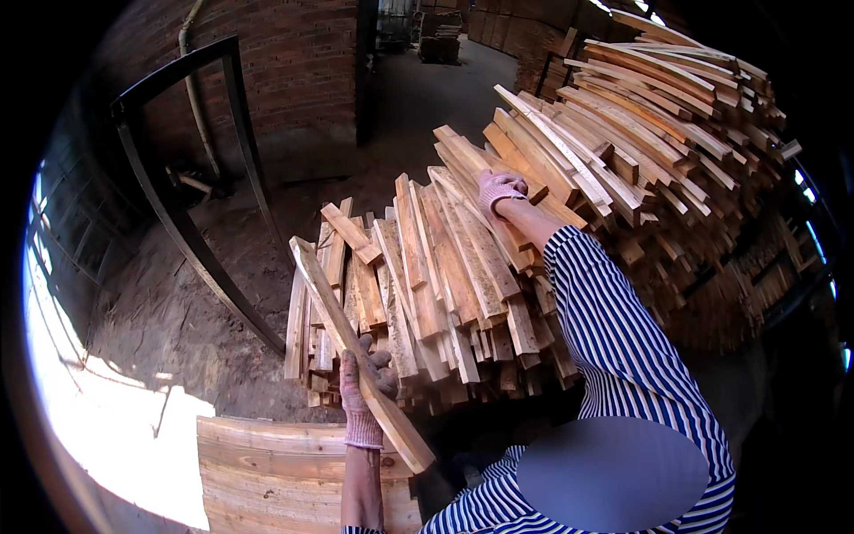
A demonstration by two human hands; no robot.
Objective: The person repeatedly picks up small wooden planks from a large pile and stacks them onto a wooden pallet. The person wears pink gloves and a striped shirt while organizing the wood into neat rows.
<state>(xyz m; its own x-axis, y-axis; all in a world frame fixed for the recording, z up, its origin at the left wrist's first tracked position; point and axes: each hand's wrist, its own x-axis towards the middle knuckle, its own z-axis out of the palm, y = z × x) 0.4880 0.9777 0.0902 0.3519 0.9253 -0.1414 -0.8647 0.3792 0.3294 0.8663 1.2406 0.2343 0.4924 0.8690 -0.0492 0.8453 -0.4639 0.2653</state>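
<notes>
My left hand point(365, 396), in a pinkish knit work glove with dark fingers, is closed around a long wooden strip point(342, 325). The strip slants from upper left to lower right, in front of the near pile. Farther off to the right, my gloved right hand point(501, 190) reaches onto the pile of wooden strips point(436, 267). Its fingers are curled at the far part of a strip point(463, 151) there; the fingertips are partly hidden, so how firmly they grip is hard to see. A short wooden piece point(351, 233) lies across the pile's left top.
A taller stack of wooden strips point(640, 125) rises at the right. Flat boards point(267, 463) lie side by side at the lower left. A dark metal frame point(182, 240) stands on the left before a brick wall point(294, 80) with a pipe point(191, 89).
</notes>
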